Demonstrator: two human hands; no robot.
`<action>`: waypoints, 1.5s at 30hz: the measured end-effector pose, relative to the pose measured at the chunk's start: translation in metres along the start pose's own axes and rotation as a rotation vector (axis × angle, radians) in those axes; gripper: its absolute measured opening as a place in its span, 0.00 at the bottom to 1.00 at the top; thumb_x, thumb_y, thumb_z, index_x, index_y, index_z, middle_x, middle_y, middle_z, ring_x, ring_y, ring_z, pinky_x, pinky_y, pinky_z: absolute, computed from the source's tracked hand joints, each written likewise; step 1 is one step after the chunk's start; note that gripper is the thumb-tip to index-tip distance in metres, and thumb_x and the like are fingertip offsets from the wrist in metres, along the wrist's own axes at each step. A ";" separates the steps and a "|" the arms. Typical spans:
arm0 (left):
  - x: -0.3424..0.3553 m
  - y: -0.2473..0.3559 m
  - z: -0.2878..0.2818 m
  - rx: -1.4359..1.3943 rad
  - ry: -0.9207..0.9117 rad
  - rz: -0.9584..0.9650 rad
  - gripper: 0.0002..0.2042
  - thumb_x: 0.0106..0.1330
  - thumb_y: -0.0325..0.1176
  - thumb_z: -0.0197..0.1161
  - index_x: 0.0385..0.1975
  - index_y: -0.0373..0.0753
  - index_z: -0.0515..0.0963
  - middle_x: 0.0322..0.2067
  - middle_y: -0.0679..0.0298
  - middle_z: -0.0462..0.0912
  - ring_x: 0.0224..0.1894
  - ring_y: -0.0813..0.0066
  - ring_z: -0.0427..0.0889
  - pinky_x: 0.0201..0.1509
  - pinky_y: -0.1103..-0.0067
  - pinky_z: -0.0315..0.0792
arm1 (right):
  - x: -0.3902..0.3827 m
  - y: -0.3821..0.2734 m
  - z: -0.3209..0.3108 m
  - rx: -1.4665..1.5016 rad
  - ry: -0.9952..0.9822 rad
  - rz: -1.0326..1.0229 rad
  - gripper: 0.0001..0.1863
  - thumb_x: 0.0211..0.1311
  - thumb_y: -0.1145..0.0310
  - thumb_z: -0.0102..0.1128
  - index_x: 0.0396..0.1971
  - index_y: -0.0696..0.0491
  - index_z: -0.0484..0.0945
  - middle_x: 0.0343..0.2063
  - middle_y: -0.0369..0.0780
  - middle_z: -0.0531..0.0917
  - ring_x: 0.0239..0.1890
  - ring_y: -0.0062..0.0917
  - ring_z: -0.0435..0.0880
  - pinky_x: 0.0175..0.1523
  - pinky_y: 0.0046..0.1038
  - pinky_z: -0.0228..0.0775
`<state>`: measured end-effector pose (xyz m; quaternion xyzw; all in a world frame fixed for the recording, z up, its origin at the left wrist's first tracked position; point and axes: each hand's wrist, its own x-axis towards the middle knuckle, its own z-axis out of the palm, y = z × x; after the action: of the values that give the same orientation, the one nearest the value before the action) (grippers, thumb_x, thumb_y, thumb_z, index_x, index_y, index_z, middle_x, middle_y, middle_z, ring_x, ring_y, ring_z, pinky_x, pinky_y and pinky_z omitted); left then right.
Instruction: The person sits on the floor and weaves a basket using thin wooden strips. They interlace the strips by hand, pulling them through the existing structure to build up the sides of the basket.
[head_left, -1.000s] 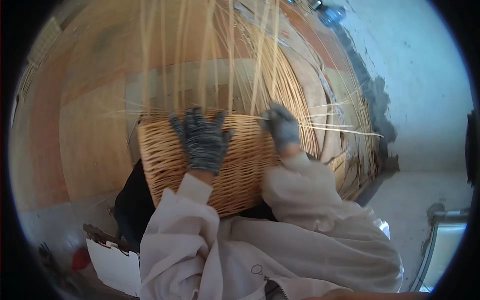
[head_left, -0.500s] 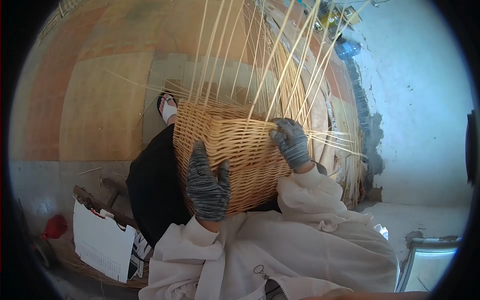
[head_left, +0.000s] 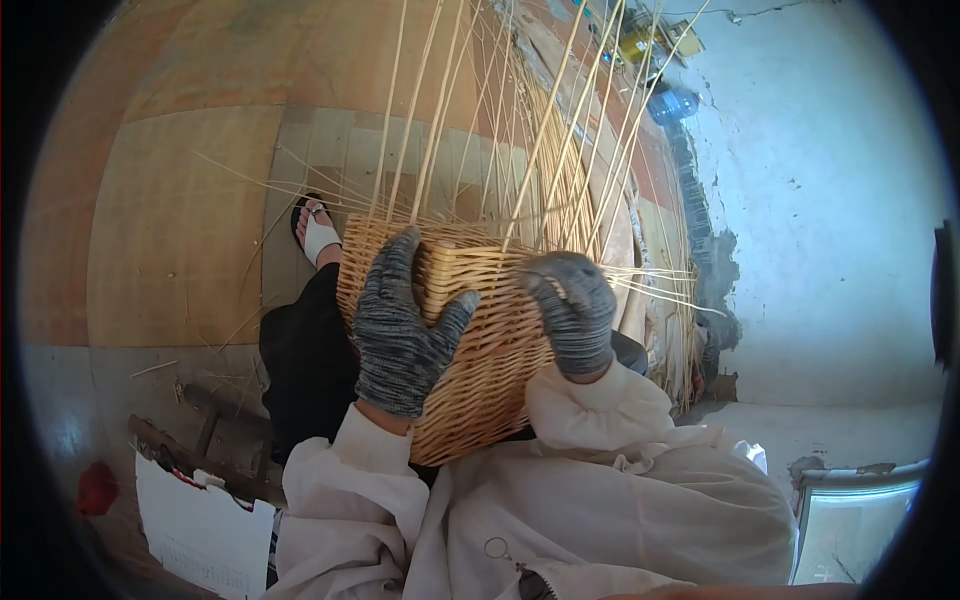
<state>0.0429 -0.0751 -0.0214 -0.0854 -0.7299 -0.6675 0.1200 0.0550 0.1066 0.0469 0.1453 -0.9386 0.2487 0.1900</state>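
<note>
A honey-coloured wicker basket (head_left: 490, 330) rests across my lap, with long upright wicker rods (head_left: 540, 165) rising from its far rim. My left hand (head_left: 405, 320), in a grey marled glove, lies against the basket's left part with fingers stretched and thumb apart. At the upper right of the weave is my right hand (head_left: 572, 305), gloved alike, its fingers curled and slightly blurred. What those fingers hold, if anything, is hidden. Loose rod ends (head_left: 660, 285) stick out to the right behind that hand.
A bundle of long rods (head_left: 550, 110) lies on the floor beyond the basket, beside a pale wall (head_left: 820, 200). A blue plastic bottle (head_left: 673, 104) is by the wall. To the left are a wooden stool (head_left: 210, 430), a white sheet (head_left: 200, 530) and a red object (head_left: 97, 488).
My left hand has slid up and left toward the basket's far rim. My right hand has drawn slightly nearer to me, its fingers more curled. The view has shifted a little.
</note>
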 end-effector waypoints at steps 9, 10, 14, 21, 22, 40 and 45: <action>0.021 -0.001 -0.019 0.177 -0.117 0.094 0.32 0.43 0.32 0.74 0.49 0.33 0.66 0.42 0.55 0.73 0.46 0.64 0.74 0.53 0.73 0.70 | 0.031 -0.031 0.032 0.596 -0.012 0.205 0.09 0.51 0.77 0.62 0.34 0.58 0.79 0.31 0.41 0.81 0.34 0.22 0.80 0.39 0.20 0.73; 0.021 -0.001 -0.017 0.120 -0.093 0.123 0.32 0.43 0.32 0.74 0.50 0.33 0.66 0.43 0.55 0.73 0.47 0.64 0.74 0.53 0.73 0.69 | 0.029 -0.025 0.030 0.617 -0.044 0.183 0.09 0.51 0.77 0.61 0.34 0.58 0.80 0.32 0.41 0.81 0.34 0.22 0.80 0.39 0.20 0.73; 0.028 -0.004 -0.005 0.026 -0.028 0.208 0.32 0.43 0.36 0.73 0.49 0.34 0.68 0.44 0.55 0.73 0.47 0.63 0.74 0.53 0.72 0.69 | 0.023 -0.017 0.025 0.794 -0.077 0.239 0.09 0.50 0.78 0.61 0.34 0.61 0.80 0.32 0.43 0.82 0.34 0.25 0.81 0.40 0.21 0.73; 0.028 -0.009 -0.004 0.016 -0.030 0.109 0.31 0.44 0.35 0.73 0.50 0.36 0.69 0.45 0.56 0.74 0.46 0.63 0.74 0.53 0.72 0.68 | 0.029 -0.014 0.018 0.856 -0.182 0.232 0.09 0.48 0.80 0.62 0.32 0.62 0.80 0.34 0.46 0.81 0.38 0.29 0.81 0.43 0.24 0.74; 0.029 -0.009 -0.005 0.024 -0.045 0.136 0.30 0.44 0.35 0.72 0.49 0.36 0.69 0.44 0.56 0.74 0.46 0.64 0.75 0.52 0.72 0.69 | 0.030 -0.013 0.018 0.855 -0.203 0.208 0.09 0.48 0.80 0.62 0.33 0.62 0.80 0.35 0.46 0.81 0.38 0.29 0.81 0.43 0.23 0.74; 0.025 0.000 0.002 0.015 -0.032 0.132 0.22 0.48 0.26 0.70 0.44 0.36 0.71 0.42 0.59 0.74 0.45 0.68 0.74 0.52 0.75 0.70 | 0.009 -0.011 0.010 0.034 -0.176 -0.099 0.12 0.52 0.77 0.61 0.38 0.57 0.78 0.32 0.39 0.81 0.30 0.23 0.80 0.39 0.21 0.74; 0.024 -0.002 0.000 0.291 0.015 0.258 0.26 0.42 0.33 0.70 0.45 0.39 0.75 0.40 0.57 0.76 0.44 0.61 0.74 0.52 0.70 0.68 | 0.020 -0.056 0.013 0.451 0.005 0.085 0.13 0.50 0.75 0.62 0.38 0.55 0.77 0.27 0.38 0.82 0.27 0.24 0.82 0.31 0.23 0.73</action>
<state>0.0188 -0.0757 -0.0165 -0.1552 -0.8009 -0.5344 0.2211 0.0542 0.0492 0.0680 0.1436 -0.8641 0.4603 0.1445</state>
